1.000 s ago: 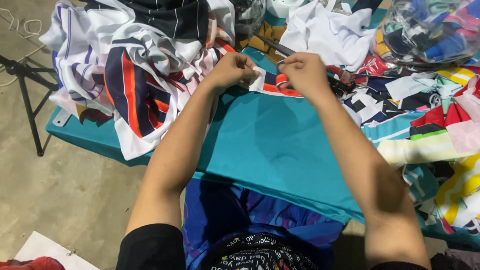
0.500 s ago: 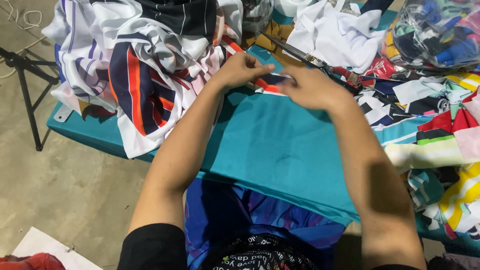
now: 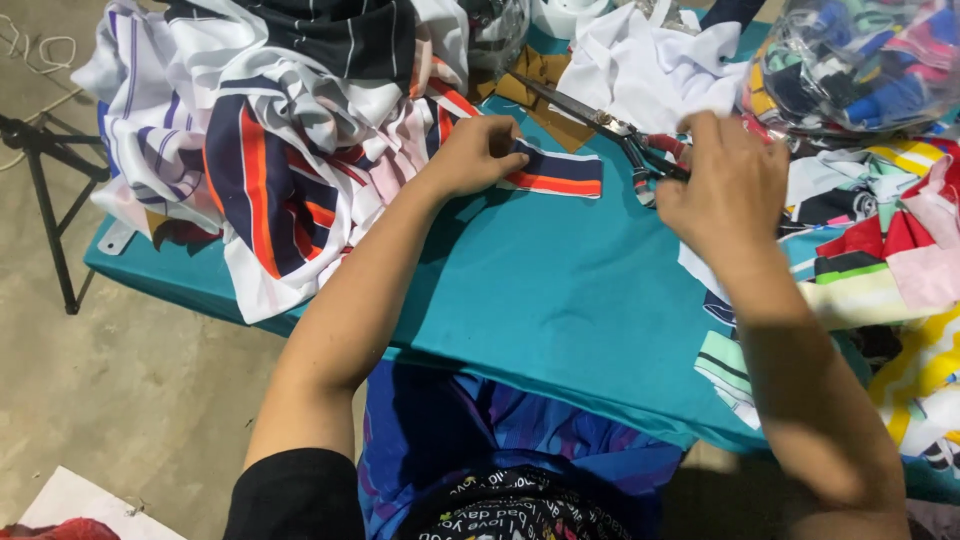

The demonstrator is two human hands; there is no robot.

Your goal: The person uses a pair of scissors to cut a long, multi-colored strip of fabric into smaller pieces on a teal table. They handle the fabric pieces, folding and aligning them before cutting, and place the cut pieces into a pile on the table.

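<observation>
My left hand (image 3: 480, 152) rests on the teal-covered table (image 3: 560, 300) and pins down one end of a folded strip of navy, orange and white striped cloth (image 3: 560, 173). My right hand (image 3: 722, 188) has lifted off to the right and hovers over the handles of a pair of dark scissors (image 3: 610, 128), fingers curled at the red-wrapped grips; whether it grips them cannot be told. The scissor blades lie pointing to the far left over a brown scrap of cloth (image 3: 540, 85).
A heap of striped garments (image 3: 270, 130) covers the table's left. White cloth (image 3: 650, 55) lies at the back. A clear bag of coloured scraps (image 3: 860, 60) and bright striped pieces (image 3: 880, 250) crowd the right. A black stand leg (image 3: 45, 200) stands left on the concrete floor.
Both hands were together on the striped strip. My right hand has since let go and moved right to the scissors. My left hand stays on the strip.
</observation>
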